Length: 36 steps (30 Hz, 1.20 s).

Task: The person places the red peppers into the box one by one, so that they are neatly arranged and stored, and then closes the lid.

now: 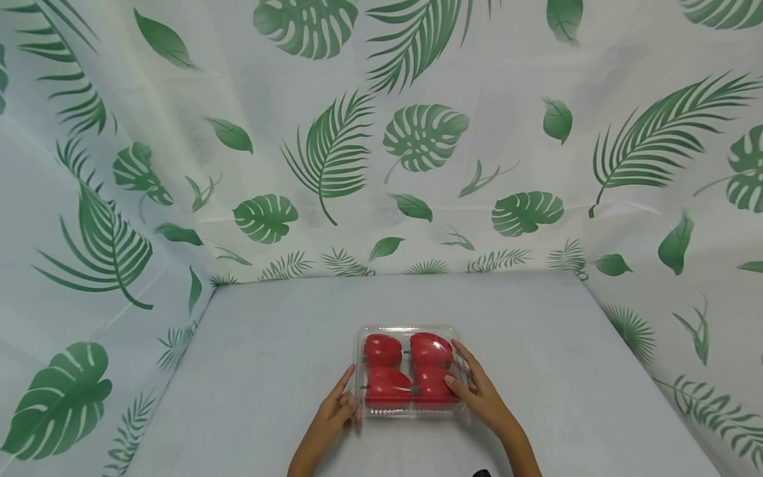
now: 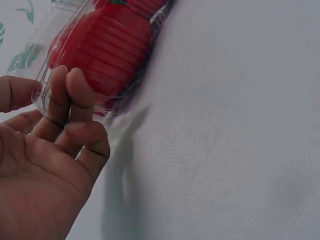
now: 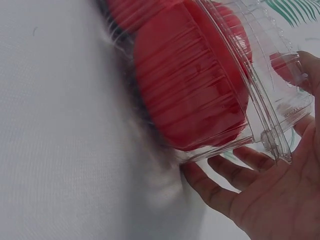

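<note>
A clear plastic clamshell box (image 1: 406,413) lies on the white table, its lid down over several glossy red fruits or vegetables (image 1: 432,350) with green stems. My left hand (image 1: 331,412) holds the box's left side. In the left wrist view, fingertips (image 2: 79,82) touch the clear wall near the rim, and other fingers are bent. At the opposite side, my right hand (image 1: 485,402) grips the box, thumb over the lid and fingers along the side. The right wrist view shows fingers (image 3: 212,192) at the lower edge of the box's clear wall.
The white table (image 1: 286,331) extends around the box. A white curtain (image 1: 441,199) with green leaf prints surrounds it at the back and both sides. A small black object (image 1: 481,473) shows at the bottom edge of the head view.
</note>
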Each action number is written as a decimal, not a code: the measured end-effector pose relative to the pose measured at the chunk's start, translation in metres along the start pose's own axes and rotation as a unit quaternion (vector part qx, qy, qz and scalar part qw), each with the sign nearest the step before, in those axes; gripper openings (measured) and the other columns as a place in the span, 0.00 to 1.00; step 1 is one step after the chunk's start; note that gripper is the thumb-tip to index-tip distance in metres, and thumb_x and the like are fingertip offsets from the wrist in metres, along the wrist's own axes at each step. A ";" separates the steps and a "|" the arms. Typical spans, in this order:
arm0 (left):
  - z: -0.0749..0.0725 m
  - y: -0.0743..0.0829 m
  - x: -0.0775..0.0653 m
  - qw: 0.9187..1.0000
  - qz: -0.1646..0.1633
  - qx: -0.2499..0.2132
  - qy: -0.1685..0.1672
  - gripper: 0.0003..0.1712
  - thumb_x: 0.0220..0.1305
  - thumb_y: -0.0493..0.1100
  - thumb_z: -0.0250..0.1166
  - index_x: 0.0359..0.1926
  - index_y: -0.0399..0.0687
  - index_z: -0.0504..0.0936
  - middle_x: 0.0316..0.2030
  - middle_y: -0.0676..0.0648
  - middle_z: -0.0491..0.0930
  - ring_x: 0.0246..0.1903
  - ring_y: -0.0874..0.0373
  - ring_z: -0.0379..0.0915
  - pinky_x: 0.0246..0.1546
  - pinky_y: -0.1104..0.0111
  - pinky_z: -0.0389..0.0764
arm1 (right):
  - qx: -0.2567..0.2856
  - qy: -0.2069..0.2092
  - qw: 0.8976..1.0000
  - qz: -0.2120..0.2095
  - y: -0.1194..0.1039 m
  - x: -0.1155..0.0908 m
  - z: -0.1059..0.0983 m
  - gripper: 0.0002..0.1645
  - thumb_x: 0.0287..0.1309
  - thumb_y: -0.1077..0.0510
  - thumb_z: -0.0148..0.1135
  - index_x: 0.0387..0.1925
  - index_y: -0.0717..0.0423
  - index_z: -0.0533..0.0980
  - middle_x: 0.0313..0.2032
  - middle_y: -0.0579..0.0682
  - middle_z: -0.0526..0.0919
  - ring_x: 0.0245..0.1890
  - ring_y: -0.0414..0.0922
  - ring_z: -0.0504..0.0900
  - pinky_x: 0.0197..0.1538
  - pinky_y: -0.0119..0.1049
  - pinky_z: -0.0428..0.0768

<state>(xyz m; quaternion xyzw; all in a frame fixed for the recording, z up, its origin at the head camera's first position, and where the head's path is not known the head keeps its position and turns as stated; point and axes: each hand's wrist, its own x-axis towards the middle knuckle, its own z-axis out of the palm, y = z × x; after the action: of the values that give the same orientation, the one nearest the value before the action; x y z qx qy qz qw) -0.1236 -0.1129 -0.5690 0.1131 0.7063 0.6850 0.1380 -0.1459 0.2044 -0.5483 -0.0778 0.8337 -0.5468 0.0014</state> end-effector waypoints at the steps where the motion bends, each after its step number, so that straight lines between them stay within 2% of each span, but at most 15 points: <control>1: 0.000 0.000 0.000 1.000 -0.002 -0.006 -0.005 0.37 0.74 0.37 0.50 0.78 0.49 0.46 0.27 0.47 0.75 0.26 0.65 0.73 0.25 0.77 0.73 | -0.002 0.001 1.000 -0.001 0.000 0.000 0.000 0.41 0.64 0.51 0.57 0.75 0.46 0.53 0.75 0.63 0.53 0.73 0.72 0.47 0.62 0.75 0.58; 8: -0.003 0.001 -0.004 0.999 -0.003 -0.025 -0.039 0.38 0.74 0.36 0.50 0.78 0.48 0.42 0.25 0.50 0.72 0.24 0.69 0.69 0.26 0.80 0.74 | 0.005 0.005 1.000 0.008 -0.002 -0.004 0.001 0.41 0.64 0.51 0.57 0.75 0.45 0.53 0.75 0.62 0.53 0.73 0.71 0.47 0.63 0.73 0.56; 15: -0.003 0.004 -0.004 0.999 0.009 -0.017 -0.045 0.38 0.73 0.33 0.51 0.77 0.41 0.42 0.24 0.42 0.73 0.23 0.70 0.69 0.25 0.79 0.74 | 0.001 0.013 1.000 0.015 -0.003 -0.005 0.002 0.42 0.64 0.52 0.58 0.75 0.45 0.53 0.75 0.63 0.53 0.73 0.72 0.47 0.62 0.74 0.58; 24: -0.005 0.003 -0.003 0.997 0.001 -0.031 -0.065 0.39 0.74 0.34 0.49 0.78 0.44 0.40 0.26 0.52 0.72 0.25 0.69 0.70 0.28 0.79 0.74 | 0.004 0.016 1.000 0.014 -0.002 -0.006 0.003 0.42 0.64 0.51 0.58 0.75 0.45 0.53 0.74 0.64 0.53 0.73 0.72 0.47 0.60 0.75 0.59; 32: -0.004 0.002 -0.001 0.999 -0.020 -0.026 -0.039 0.43 0.72 0.35 0.51 0.78 0.51 0.38 0.28 0.49 0.74 0.27 0.67 0.73 0.29 0.78 0.77 | -0.001 0.018 1.000 0.017 -0.003 -0.005 0.003 0.41 0.65 0.51 0.57 0.75 0.43 0.53 0.75 0.62 0.53 0.73 0.71 0.47 0.60 0.75 0.59; 36: -0.005 0.004 -0.001 0.999 -0.037 -0.017 -0.028 0.41 0.73 0.37 0.51 0.78 0.49 0.39 0.29 0.47 0.76 0.26 0.66 0.73 0.28 0.77 0.77 | -0.002 0.014 1.000 0.023 -0.005 -0.005 0.001 0.40 0.68 0.50 0.53 0.76 0.44 0.49 0.75 0.63 0.53 0.73 0.70 0.50 0.64 0.70 0.60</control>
<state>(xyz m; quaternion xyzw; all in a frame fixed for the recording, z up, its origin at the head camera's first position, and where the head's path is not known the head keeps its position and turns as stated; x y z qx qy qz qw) -0.1243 -0.1183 -0.5652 0.1036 0.6939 0.6882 0.1847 -0.1407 0.2024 -0.5444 -0.0509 0.8363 -0.5459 0.0017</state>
